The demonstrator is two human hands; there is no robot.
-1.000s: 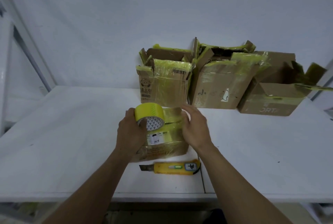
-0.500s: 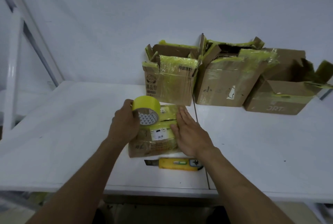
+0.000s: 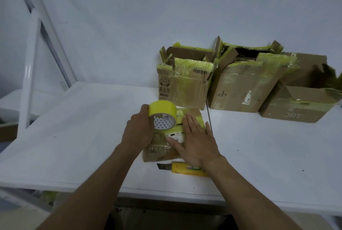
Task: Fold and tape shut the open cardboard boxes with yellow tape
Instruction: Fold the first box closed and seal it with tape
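A: Where's the small box (image 3: 159, 153)?
B: On the table (image 3: 74, 128), under your right hand (image 3: 196, 143), fingers flat, pressing its top. Your left hand (image 3: 137, 133) grips the tape roll (image 3: 162, 108).
A: And the strip?
B: Pull it taut, then smooth it down with that palm.

White table (image 3: 74, 137) — small taped box (image 3: 159, 151), yellow knife (image 3: 185, 169) just before it, three open boxes (image 3: 240, 85) along back.

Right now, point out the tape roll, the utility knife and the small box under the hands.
tape roll (image 3: 162, 107), head view: yellow outer band.
utility knife (image 3: 179, 169), head view: yellow handle.
small box (image 3: 157, 152), head view: brown near face.
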